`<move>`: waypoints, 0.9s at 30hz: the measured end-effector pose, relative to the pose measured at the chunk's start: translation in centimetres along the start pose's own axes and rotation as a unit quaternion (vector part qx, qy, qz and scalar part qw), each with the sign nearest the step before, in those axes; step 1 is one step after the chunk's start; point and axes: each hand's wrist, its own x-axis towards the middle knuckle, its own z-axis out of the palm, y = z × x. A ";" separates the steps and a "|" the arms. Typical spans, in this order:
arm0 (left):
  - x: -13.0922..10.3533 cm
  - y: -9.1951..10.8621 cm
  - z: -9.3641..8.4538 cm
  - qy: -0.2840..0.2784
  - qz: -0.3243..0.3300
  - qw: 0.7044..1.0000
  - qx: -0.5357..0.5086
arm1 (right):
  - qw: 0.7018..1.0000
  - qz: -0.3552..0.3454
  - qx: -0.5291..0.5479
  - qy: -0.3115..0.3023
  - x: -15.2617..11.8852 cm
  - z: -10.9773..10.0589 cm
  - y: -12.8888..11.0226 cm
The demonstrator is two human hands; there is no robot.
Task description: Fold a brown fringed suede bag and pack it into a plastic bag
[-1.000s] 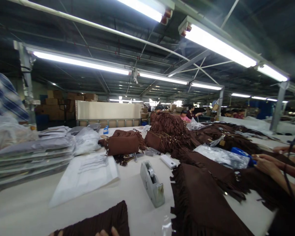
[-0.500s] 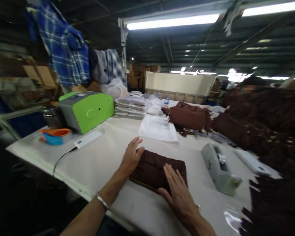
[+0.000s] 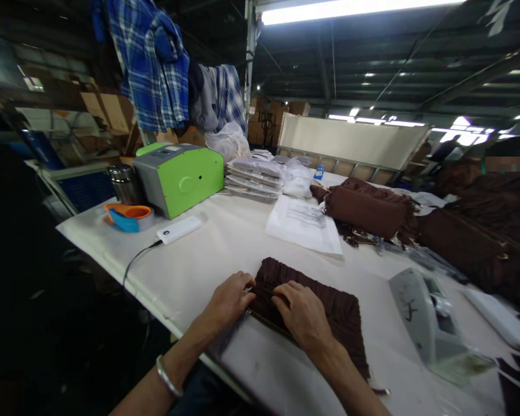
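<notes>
A dark brown gathered fabric piece (image 3: 333, 306) lies flat on the white table in front of me, with a thin gold-coloured line along its near edge. My left hand (image 3: 229, 297) pinches its left edge between thumb and fingers. Curled over the near left part of the same piece, my right hand (image 3: 305, 318) grips the cloth with thumb and fingertips. The two hands are a short way apart. A small gold-coloured pull (image 3: 381, 392) shows at its lower right corner.
To the right stands a grey tape dispenser (image 3: 429, 323). Ahead lie a printed white sheet (image 3: 305, 222), stacked packets (image 3: 253, 179) and a brown fringed bundle (image 3: 364, 208). At left are a green machine (image 3: 195, 179), a steel flask (image 3: 125, 184), tape rolls (image 3: 132, 215) and a corded white device (image 3: 179, 229).
My hands have gone from lying flat and open on the brown piece to pinching its cloth. The right hand moved toward the left one. The view has swung left.
</notes>
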 end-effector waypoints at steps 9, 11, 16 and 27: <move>0.6 1.5 1.6 -0.018 0.038 0.996 0.077 | 0.993 -0.021 -0.104 -0.051 -0.4 -0.1 0.8; 0.5 1.7 1.5 -0.035 0.062 0.996 0.061 | 0.994 -0.010 -0.102 -0.045 -0.7 -0.7 1.3; -0.7 2.0 -1.7 -0.087 0.079 0.976 -0.185 | 0.996 -0.002 -0.078 -0.032 -1.7 -1.6 1.8; -0.9 -0.7 -0.3 -0.012 -0.038 0.999 0.012 | 0.998 -0.030 -0.058 -0.012 -1.8 1.0 -0.1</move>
